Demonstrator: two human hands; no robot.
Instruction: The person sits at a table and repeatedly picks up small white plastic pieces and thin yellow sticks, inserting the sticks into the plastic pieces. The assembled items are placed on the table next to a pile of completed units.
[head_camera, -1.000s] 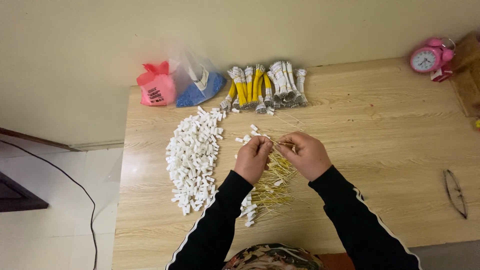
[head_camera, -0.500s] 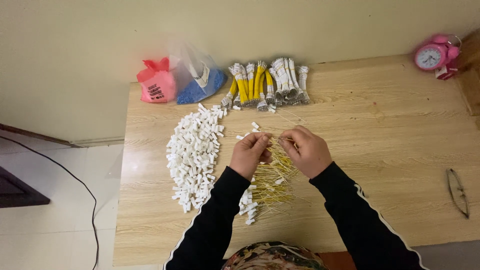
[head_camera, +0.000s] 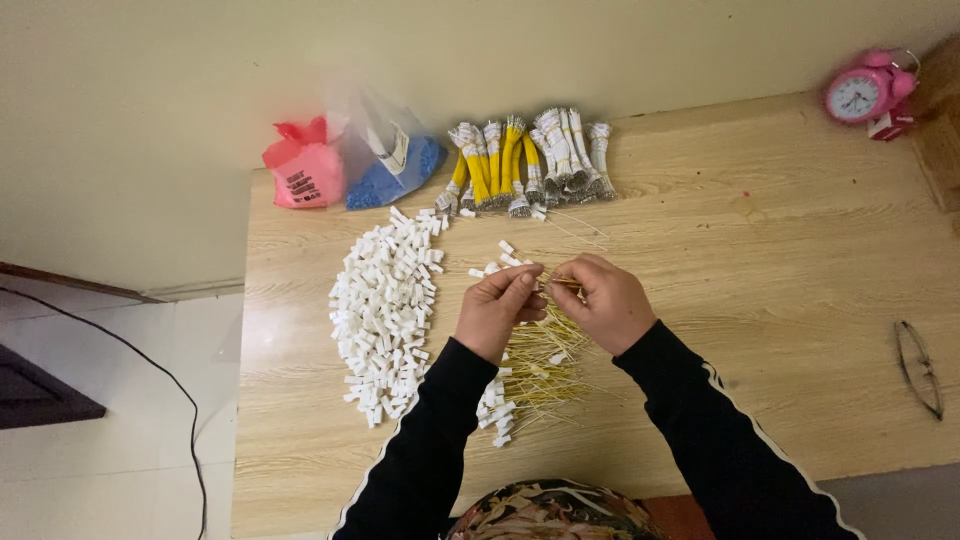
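Both hands have drifted slightly nearer the body, meeting above the loose yellow wires (head_camera: 540, 360) on the wooden surface (head_camera: 760, 230). Left hand (head_camera: 493, 312) and right hand (head_camera: 603, 300) each pinch one thin wire between closed fingertips, apparently the fitting step. Seating a white connector from the pile (head_camera: 385, 310) would need fine alignment.

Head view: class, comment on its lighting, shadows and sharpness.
Head view: soft, even, warm light on the wooden table; only faint shadows under the left hand and right hand; the pile of white connectors stays sharp, while the thin yellow wires blend together.
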